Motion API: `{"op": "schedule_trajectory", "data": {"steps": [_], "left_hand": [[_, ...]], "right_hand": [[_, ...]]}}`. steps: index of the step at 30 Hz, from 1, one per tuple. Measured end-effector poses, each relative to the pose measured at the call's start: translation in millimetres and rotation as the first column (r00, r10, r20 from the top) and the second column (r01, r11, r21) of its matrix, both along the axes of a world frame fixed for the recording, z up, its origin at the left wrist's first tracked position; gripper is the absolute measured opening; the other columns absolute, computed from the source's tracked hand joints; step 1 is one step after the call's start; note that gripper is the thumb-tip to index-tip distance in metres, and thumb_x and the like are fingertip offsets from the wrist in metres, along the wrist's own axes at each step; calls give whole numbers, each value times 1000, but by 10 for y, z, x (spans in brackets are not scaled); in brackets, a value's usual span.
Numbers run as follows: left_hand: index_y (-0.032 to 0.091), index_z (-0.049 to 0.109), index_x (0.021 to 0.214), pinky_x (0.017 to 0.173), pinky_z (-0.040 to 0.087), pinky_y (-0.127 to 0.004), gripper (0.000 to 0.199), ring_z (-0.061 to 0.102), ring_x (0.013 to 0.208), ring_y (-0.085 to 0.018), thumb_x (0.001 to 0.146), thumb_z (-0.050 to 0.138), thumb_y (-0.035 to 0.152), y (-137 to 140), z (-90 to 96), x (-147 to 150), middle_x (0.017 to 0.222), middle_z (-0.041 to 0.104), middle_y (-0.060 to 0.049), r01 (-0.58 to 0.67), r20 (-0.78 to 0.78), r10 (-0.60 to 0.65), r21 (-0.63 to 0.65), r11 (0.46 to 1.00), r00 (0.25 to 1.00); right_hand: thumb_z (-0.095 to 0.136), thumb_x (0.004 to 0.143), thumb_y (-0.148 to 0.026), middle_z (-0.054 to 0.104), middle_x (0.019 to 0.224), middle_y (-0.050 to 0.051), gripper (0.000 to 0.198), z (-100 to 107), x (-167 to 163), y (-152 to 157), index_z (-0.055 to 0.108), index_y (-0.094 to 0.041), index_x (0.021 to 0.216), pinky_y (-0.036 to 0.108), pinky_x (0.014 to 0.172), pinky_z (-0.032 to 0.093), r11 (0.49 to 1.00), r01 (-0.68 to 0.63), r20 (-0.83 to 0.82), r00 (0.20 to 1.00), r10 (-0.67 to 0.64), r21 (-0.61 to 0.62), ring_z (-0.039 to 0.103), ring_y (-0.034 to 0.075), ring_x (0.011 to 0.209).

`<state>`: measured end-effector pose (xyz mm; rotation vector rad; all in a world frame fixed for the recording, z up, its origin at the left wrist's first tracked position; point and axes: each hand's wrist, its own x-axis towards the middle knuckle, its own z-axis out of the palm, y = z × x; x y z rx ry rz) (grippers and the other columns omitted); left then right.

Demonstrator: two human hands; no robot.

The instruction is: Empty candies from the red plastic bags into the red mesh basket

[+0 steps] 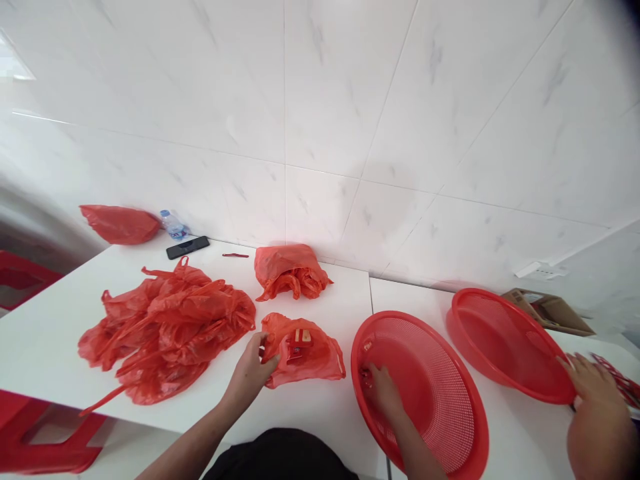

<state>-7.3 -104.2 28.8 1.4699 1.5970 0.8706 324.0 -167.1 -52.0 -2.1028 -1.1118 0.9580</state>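
My left hand (256, 368) is closed on the left edge of a red plastic bag (327, 363) lying on the white table. Inside the bag's opening sits a small red and cream packet (301, 337). My right hand (384, 392) reaches into a red plastic basket (419, 321), its fingers closed around a small shiny red packet (367, 378) by the left inner wall. Just above those fingertips, another small red item (369, 347) rests against the mesh; its kind is unclear.
Crumpled red bags (170, 327) heap up at left. Behind lie a filled red bag (290, 267), phone (188, 247), water bottle (174, 225) and another bag (120, 225). At right, another person's hand (595, 387) touches a second basket (500, 340), near a cardboard box (555, 312).
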Motion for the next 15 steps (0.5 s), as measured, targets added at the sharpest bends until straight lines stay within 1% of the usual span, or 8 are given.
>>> {"op": "schedule_trajectory", "data": {"steps": [2, 4, 6, 8, 10, 12, 14, 15], "left_hand": [[23, 52, 97, 73, 46, -35, 30, 56, 80, -22, 70, 61, 33, -9, -4, -33, 91, 59, -3, -39, -49, 42, 67, 997, 998], [24, 50, 86, 71, 43, -32, 19, 54, 76, -21, 71, 60, 31, -12, 2, -66, 82, 55, 0, -57, -110, 70, 118, 991, 991], [25, 45, 73, 66, 39, -30, 15, 49, 69, -18, 73, 58, 32, -11, 14, -88, 73, 49, 2, -51, -146, 69, 122, 991, 987], [24, 40, 65, 61, 35, -27, 21, 44, 63, -16, 75, 56, 34, -5, 29, -88, 65, 44, 4, -41, -141, 53, 83, 996, 989], [24, 38, 61, 58, 31, -26, 26, 40, 59, -15, 76, 55, 38, 3, 42, -65, 61, 40, 5, -34, -113, 37, 31, 999, 993], [24, 37, 60, 57, 29, -25, 29, 38, 59, -15, 76, 55, 40, 10, 49, -30, 59, 38, 6, -16, -81, 15, -13, 1000, 997], [24, 35, 60, 56, 28, -25, 31, 36, 59, -14, 77, 53, 41, 15, 48, 0, 59, 35, 6, 11, -60, -13, -41, 999, 998], [24, 34, 60, 56, 27, -25, 31, 35, 58, -14, 78, 53, 41, 17, 46, 11, 59, 34, 6, 22, -56, -25, -52, 998, 998]], "right_hand": [[56, 60, -24, 66, 85, 7, 25, 5, 34, 35, 68, -24, 83, 38, 71, 46, 1000, 11, -19, 1000, -11, 0, 62, 28, 80], [53, 68, -30, 67, 86, 8, 23, 62, 27, 63, 64, -23, 87, 38, 67, 47, 999, 51, -34, 998, -52, -9, 63, 27, 77], [51, 75, -37, 67, 92, 8, 27, 186, -37, 94, 61, -23, 96, 36, 65, 49, 995, 98, -77, 992, -97, 9, 64, 25, 78], [54, 77, -42, 67, 99, 7, 30, 361, -157, 128, 59, -24, 101, 33, 67, 50, 988, 134, -186, 976, -118, 76, 65, 24, 82], [61, 75, -43, 66, 103, 6, 31, 545, -312, 163, 59, -25, 99, 32, 67, 51, 980, 147, -348, 933, -93, 133, 65, 22, 81], [67, 71, -42, 65, 98, 5, 30, 683, -480, 198, 59, -24, 94, 31, 64, 51, 978, 138, -482, 875, -46, 157, 64, 19, 74], [72, 68, -40, 65, 88, 2, 32, 739, -652, 237, 59, -23, 92, 30, 61, 50, 979, 138, -592, 806, -24, 149, 62, 17, 68], [74, 67, -40, 64, 84, 1, 34, 734, -739, 261, 59, -23, 92, 30, 62, 51, 983, 135, -655, 755, -22, 123, 62, 16, 67]]}}
